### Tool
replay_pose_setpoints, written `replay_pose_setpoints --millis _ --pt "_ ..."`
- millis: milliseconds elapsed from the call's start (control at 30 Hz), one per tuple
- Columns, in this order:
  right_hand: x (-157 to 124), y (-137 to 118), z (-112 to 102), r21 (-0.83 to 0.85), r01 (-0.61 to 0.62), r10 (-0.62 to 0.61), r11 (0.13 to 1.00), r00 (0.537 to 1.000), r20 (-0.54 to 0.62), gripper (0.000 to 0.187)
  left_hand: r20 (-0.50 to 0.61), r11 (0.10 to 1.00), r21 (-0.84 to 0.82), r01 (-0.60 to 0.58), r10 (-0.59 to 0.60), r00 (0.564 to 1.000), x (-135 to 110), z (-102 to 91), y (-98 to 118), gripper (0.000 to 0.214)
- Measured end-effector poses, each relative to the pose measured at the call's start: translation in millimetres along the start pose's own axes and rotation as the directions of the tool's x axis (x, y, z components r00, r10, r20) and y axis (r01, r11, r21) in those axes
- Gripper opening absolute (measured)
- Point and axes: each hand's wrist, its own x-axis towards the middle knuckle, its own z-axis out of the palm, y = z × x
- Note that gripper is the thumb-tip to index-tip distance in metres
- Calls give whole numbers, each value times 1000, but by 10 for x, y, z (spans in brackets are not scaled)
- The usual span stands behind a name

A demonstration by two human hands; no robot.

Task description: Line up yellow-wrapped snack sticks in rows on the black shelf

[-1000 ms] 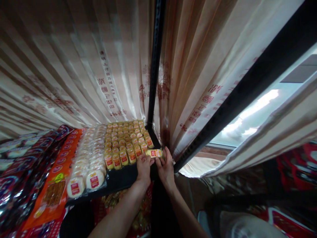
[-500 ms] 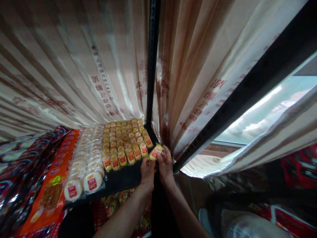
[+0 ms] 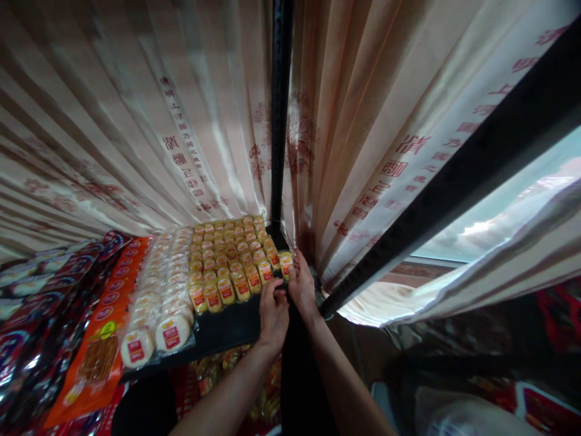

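A small yellow snack cake in clear wrap with a red and white label (image 3: 286, 263) stands at the right end of the shelf's front row. My right hand (image 3: 302, 281) grips its right side, with the thumb in front and the fingers partly hidden behind it. Just below and left of it is my left hand (image 3: 273, 312), its fingers loosely bent, a gap between thumb and forefinger, holding nothing that shows. Several rows of the same wrapped cakes (image 3: 227, 289) stand upright to the left, close by my left fingertips.
Round white wrapped cakes (image 3: 172, 333), an orange snack packet (image 3: 97, 357) and dark shiny packets (image 3: 27, 339) lie further left on the black shelf (image 3: 222, 327). A black upright post (image 3: 279, 121) and printed curtains (image 3: 204, 109) close off the back. More packets (image 3: 218, 366) sit below the shelf.
The snack cake has moved from tilted in both hands to upright beside the rows. My left hand has let go and drawn slightly down; my right hand still grips it.
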Motion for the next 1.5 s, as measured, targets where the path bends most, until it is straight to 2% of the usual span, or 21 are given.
replay_pose_setpoints --millis 233,467,633,733,933,1133,1333,1500 --pt "46 29 90 48 7 -8 999 1000 23 44 54 995 -103 2 3 999 72 34 43 26" --pt "51 10 137 84 -32 25 996 996 90 45 64 998 -61 -17 21 998 136 43 8 29" --pt "34 -92 58 -65 54 -46 996 992 120 42 39 999 -40 -28 29 999 142 39 -41 35" --pt "29 -130 50 -98 94 -82 991 989 120 43 52 999 -39 -33 35 998 144 29 -47 39" --pt "-6 -23 212 -11 59 -57 998 984 167 45 7 999 21 29 -29 1000 148 -4 0 36" --pt "-16 -31 191 -41 68 -62 997 988 144 45 4 1000 28 10 -11 1000 148 -27 65 30" --pt "-51 -41 168 -45 -1 7 999 988 152 52 -2 993 116 -32 32 999 118 -36 94 27" --pt "-134 -36 185 -33 -45 48 998 995 87 54 -27 989 147 -34 39 999 44 -59 132 30"
